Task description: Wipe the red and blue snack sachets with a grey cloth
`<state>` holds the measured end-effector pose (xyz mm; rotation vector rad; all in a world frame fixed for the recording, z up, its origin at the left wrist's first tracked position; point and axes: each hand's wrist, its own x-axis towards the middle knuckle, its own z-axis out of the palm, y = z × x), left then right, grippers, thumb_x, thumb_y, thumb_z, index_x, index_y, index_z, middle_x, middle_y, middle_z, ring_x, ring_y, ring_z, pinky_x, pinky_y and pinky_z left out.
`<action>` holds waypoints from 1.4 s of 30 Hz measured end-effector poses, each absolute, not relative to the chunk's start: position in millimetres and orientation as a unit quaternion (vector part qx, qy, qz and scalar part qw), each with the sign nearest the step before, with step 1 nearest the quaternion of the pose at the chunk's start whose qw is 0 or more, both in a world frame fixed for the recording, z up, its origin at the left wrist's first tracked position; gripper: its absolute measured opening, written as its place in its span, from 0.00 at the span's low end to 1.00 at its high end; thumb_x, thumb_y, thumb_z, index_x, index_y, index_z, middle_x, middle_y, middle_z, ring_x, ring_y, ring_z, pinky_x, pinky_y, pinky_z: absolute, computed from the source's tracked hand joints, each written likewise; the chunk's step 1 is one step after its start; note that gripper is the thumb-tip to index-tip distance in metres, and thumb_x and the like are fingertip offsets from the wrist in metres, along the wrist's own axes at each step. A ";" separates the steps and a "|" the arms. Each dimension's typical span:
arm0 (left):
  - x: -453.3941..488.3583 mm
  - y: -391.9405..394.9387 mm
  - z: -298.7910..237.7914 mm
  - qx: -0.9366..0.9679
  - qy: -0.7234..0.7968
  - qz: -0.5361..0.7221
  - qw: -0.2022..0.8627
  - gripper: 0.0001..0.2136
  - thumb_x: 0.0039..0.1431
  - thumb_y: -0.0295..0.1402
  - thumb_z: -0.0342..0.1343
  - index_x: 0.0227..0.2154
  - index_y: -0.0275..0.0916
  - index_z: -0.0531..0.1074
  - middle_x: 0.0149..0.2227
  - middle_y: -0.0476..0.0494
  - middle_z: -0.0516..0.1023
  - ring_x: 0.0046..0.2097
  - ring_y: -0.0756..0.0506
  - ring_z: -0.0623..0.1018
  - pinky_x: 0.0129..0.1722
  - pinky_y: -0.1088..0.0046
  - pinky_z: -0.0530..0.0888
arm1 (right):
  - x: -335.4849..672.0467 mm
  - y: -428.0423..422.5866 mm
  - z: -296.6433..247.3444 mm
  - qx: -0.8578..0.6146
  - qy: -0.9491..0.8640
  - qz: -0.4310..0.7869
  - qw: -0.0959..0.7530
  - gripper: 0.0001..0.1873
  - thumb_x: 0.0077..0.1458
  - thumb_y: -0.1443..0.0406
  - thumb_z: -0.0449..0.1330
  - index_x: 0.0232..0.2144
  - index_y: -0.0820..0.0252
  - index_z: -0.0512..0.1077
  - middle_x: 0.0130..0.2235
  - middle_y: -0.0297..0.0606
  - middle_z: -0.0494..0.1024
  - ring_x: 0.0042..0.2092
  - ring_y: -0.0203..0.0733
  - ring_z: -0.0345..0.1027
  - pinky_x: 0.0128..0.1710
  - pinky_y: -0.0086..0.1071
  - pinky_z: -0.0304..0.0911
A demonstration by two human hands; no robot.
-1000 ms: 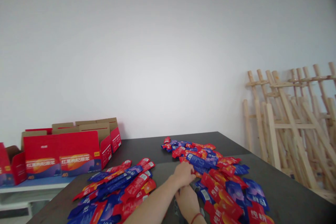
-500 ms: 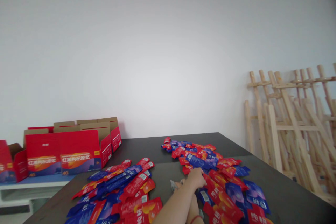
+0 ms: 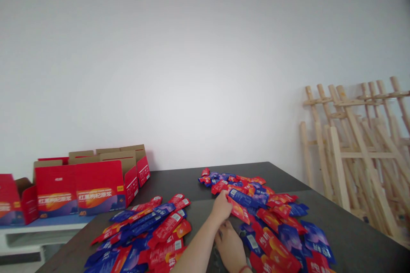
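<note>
My left hand [image 3: 221, 208] pinches the end of a red sachet [image 3: 239, 210] at the near edge of the right-hand pile. Just below it, my right hand [image 3: 229, 242], with a red band at the wrist, has its fingers curled inward. Whatever those fingers hold, if anything, is hidden. Close to the right hand lies a red sachet with orange fruit printing [image 3: 272, 243], among blue ones [image 3: 290, 236]. A blue sachet [image 3: 243, 198] rests beyond the held one. To the left of my arms spreads another heap of red and blue sachets [image 3: 150, 222].
Several red printed cartons [image 3: 99, 187] with raised brown flaps stand on a blue-topped white shelf [image 3: 60, 226] at the left. The dark table [image 3: 179, 175] reaches back to a white wall. Wooden easels [image 3: 355, 153] lean at the right.
My left hand has drawn back leftward from the right-hand pile with a red sachet in its fingers. The right hand, earlier mostly behind the left forearm, now shows more fully.
</note>
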<state>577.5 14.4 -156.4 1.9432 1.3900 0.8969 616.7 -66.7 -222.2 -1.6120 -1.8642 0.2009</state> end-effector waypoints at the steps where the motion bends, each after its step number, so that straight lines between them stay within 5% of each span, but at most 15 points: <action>1: 563.9 14.9 -154.2 0.716 0.533 0.357 0.275 0.15 0.53 0.22 0.50 0.45 0.35 0.67 0.39 0.41 0.74 0.43 0.45 0.73 0.44 0.69 0.68 | 616.8 -66.4 -221.7 -0.619 -0.708 0.083 0.329 0.12 0.59 0.66 0.50 0.41 0.60 0.71 0.46 0.42 0.71 0.43 0.39 0.68 0.43 0.35 0.64; 6: 500.9 5.3 -157.1 0.659 0.527 0.510 0.170 0.14 0.53 0.25 0.45 0.43 0.38 0.66 0.39 0.44 0.73 0.43 0.46 0.72 0.46 0.70 0.67 | 629.2 -70.5 -208.0 -0.547 -0.735 0.140 0.375 0.15 0.53 0.68 0.47 0.31 0.56 0.74 0.37 0.38 0.74 0.41 0.39 0.69 0.42 0.28 0.61; 10: 484.5 -9.5 -168.0 0.653 0.468 0.583 0.120 0.15 0.54 0.27 0.44 0.44 0.38 0.67 0.46 0.41 0.71 0.51 0.44 0.69 0.54 0.67 0.62 | 641.1 -63.9 -187.5 -0.554 -0.672 0.136 0.471 0.17 0.53 0.65 0.47 0.41 0.57 0.71 0.44 0.41 0.74 0.48 0.41 0.67 0.48 0.30 0.59; 13: 488.5 -18.0 -171.9 0.687 0.426 0.567 0.157 0.15 0.57 0.32 0.45 0.46 0.39 0.68 0.45 0.41 0.71 0.50 0.43 0.69 0.53 0.65 0.64 | 642.4 -47.7 -178.3 -0.568 -0.645 0.183 0.478 0.19 0.49 0.62 0.52 0.44 0.60 0.70 0.49 0.43 0.72 0.54 0.44 0.61 0.53 0.33 0.55; 17: 497.5 -16.5 -180.3 0.701 0.386 0.542 0.256 0.18 0.55 0.33 0.48 0.50 0.40 0.65 0.47 0.42 0.72 0.49 0.44 0.71 0.53 0.66 0.64 | 640.1 -30.1 -186.0 -0.535 -0.656 0.327 0.420 0.09 0.43 0.60 0.57 0.27 0.59 0.72 0.31 0.36 0.77 0.38 0.44 0.71 0.39 0.32 0.63; 20: 500.7 -9.5 -198.2 0.635 0.405 0.547 0.366 0.24 0.52 0.34 0.54 0.53 0.38 0.59 0.49 0.40 0.71 0.47 0.46 0.73 0.49 0.69 0.68 | 641.3 -27.1 -201.3 -0.543 -0.624 0.350 0.440 0.13 0.49 0.56 0.53 0.25 0.58 0.70 0.26 0.34 0.76 0.32 0.42 0.71 0.33 0.31 0.64; 23: 500.0 -7.5 -219.9 0.579 0.470 0.450 0.491 0.20 0.48 0.39 0.58 0.43 0.35 0.64 0.39 0.41 0.77 0.36 0.46 0.77 0.35 0.71 0.72 | 645.0 -26.8 -215.9 -0.551 -0.584 0.369 0.468 0.20 0.54 0.53 0.45 0.28 0.58 0.70 0.26 0.35 0.76 0.32 0.42 0.72 0.31 0.31 0.64; 27: 495.6 -13.0 -231.2 0.579 0.486 0.355 0.550 0.12 0.48 0.37 0.56 0.33 0.37 0.65 0.23 0.50 0.74 0.22 0.49 0.73 0.21 0.77 0.65 | 648.6 -23.3 -226.7 -0.571 -0.542 0.367 0.496 0.20 0.52 0.51 0.45 0.26 0.58 0.67 0.24 0.37 0.74 0.28 0.43 0.70 0.29 0.33 0.64; 31: 490.7 -15.2 -218.7 0.600 0.517 0.395 0.466 0.04 0.49 0.27 0.50 0.29 0.39 0.64 0.17 0.57 0.67 0.18 0.53 0.66 0.20 0.79 0.60 | 645.1 -25.7 -227.1 -0.587 -0.505 0.314 0.550 0.20 0.51 0.51 0.45 0.35 0.59 0.65 0.33 0.41 0.75 0.36 0.44 0.70 0.37 0.34 0.63; 37: 470.4 -18.6 -202.6 0.646 0.516 0.400 0.396 0.04 0.45 0.25 0.48 0.25 0.39 0.64 0.21 0.54 0.70 0.27 0.50 0.69 0.29 0.77 0.64 | 637.9 -48.8 -217.4 -0.571 -0.474 0.198 0.640 0.23 0.51 0.52 0.51 0.45 0.58 0.59 0.43 0.42 0.73 0.43 0.44 0.68 0.41 0.32 0.61; 42: 464.7 -28.7 -203.7 0.669 0.470 0.390 0.424 0.02 0.41 0.27 0.48 0.19 0.39 0.64 0.20 0.53 0.68 0.26 0.51 0.68 0.28 0.76 0.63 | 627.5 -65.8 -210.8 -0.551 -0.622 0.186 0.524 0.10 0.54 0.58 0.49 0.36 0.55 0.65 0.36 0.35 0.72 0.38 0.41 0.68 0.39 0.30 0.61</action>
